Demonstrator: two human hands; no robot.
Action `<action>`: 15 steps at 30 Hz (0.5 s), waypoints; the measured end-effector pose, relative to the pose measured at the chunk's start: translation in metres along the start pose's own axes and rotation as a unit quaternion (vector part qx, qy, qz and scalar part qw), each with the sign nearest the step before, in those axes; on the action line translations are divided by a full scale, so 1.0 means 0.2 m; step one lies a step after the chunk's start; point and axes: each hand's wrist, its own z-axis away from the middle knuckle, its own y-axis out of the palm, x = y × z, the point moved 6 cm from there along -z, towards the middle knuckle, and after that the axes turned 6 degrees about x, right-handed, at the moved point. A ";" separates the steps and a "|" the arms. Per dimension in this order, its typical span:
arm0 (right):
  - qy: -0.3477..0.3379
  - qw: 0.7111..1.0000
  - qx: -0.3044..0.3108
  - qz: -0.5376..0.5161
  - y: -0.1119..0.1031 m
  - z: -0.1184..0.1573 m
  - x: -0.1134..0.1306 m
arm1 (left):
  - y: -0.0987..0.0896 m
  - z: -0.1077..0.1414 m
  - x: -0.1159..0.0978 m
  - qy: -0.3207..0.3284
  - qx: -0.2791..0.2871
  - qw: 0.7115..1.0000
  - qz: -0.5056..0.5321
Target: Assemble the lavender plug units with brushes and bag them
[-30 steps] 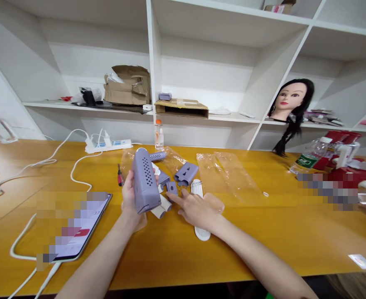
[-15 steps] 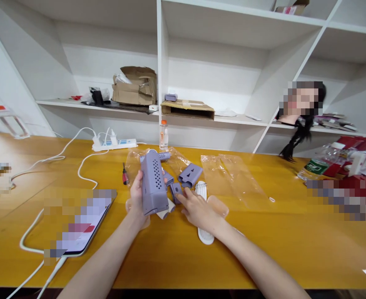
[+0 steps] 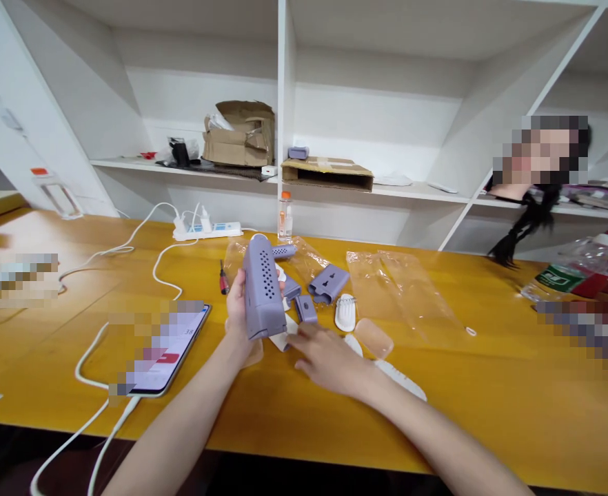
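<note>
A long purple plastic housing (image 3: 265, 286) with rows of holes is held up in my left hand (image 3: 238, 313), which is wrapped round its left side. My right hand (image 3: 329, 358) reaches over the table with fingers apart, its fingertips at a pale flat strip (image 3: 282, 339) below the housing; whether they touch it I cannot tell. Just beyond those fingers lies a small purple block (image 3: 305, 308). A purple shell (image 3: 329, 283) with dark cut-outs rests further right. Near the right hand are a white comb-like piece (image 3: 345, 313), a clear oval pad (image 3: 375, 337) and a long white piece (image 3: 402, 380).
A red-handled screwdriver (image 3: 224, 278) lies left of the housing. Clear plastic bags (image 3: 402, 289) spread to the right. A phone (image 3: 172, 351) with white cables lies at left; behind are a power strip (image 3: 208, 230) and an orange-capped bottle (image 3: 285, 219), below shelves.
My right hand has drawn back from the small purple block, down toward the pale strip. My left hand still holds the housing. The whole view has shifted, with things appearing further right.
</note>
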 end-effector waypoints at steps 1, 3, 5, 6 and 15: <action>-0.019 0.999 -0.017 0.025 0.03 -0.02 0.05 | 0.00 0.00 0.00 -0.001 0.004 1.000 -0.001; -0.052 0.995 -0.054 0.067 0.07 -0.06 0.14 | 0.01 0.00 0.00 -0.005 0.008 1.000 0.000; -0.091 0.990 -0.065 0.091 0.12 -0.10 0.21 | 0.01 0.01 0.00 -0.007 0.003 1.000 -0.003; -0.107 0.988 -0.062 0.097 0.14 -0.11 0.22 | 0.02 0.02 0.00 -0.008 -0.001 1.000 -0.006; -0.085 0.992 -0.064 0.069 0.18 -0.15 0.25 | 0.06 0.07 0.03 -0.060 -0.014 0.997 -0.040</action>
